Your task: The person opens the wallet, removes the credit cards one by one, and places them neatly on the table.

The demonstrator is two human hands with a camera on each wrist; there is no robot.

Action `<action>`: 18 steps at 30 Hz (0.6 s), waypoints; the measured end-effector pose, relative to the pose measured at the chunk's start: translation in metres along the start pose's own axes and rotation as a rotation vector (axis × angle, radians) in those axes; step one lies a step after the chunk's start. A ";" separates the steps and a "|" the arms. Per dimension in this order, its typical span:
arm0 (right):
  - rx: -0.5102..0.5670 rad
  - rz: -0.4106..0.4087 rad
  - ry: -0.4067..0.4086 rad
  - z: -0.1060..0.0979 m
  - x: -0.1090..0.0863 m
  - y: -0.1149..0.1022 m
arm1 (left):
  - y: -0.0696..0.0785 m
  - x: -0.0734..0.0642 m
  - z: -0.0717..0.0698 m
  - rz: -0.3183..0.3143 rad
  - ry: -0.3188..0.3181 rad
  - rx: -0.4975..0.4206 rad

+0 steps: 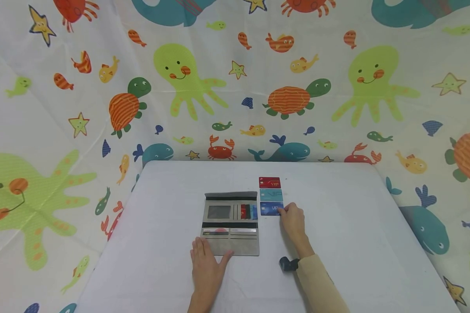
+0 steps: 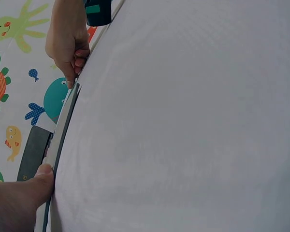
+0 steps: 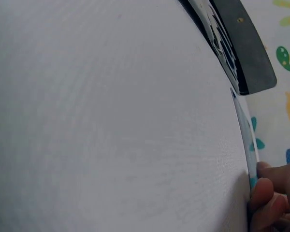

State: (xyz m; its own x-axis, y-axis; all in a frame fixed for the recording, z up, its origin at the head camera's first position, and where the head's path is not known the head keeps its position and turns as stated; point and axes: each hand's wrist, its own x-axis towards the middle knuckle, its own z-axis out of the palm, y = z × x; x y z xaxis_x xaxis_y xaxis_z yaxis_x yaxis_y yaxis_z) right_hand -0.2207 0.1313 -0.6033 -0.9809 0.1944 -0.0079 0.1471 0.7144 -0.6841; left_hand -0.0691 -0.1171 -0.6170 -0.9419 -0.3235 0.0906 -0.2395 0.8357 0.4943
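A grey wallet lies unfolded on the white table. Its upper half has a clear window and slots with red, dark and blue cards; lighter cards sit in the lower slots. My left hand rests on the wallet's lower left corner, fingers straight, thumb at the bottom edge. To the wallet's right, a red VIP card, a light-blue card and a dark-blue VIP card form a column. My right hand pinches the dark-blue card by its right edge.
The white cloth-covered table stretches out on both sides. Behind and beside it hangs a curtain printed with sea animals. A black wrist device is strapped at my right cuff, close over the table.
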 end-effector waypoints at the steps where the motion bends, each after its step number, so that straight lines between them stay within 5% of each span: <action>1: 0.008 0.002 -0.001 0.000 0.000 0.001 | 0.000 0.000 0.000 -0.001 -0.001 -0.001; 18: 0.101 -0.029 -0.065 -0.002 -0.008 -0.003 | 0.001 0.000 -0.003 -0.011 -0.017 -0.002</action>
State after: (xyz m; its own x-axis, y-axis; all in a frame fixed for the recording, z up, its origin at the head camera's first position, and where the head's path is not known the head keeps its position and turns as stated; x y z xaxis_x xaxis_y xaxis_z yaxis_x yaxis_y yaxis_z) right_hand -0.2135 0.1289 -0.5996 -0.9913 0.1280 -0.0317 0.1077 0.6470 -0.7549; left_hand -0.0685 -0.1172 -0.6137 -0.9431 -0.3248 0.0710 -0.2489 0.8314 0.4968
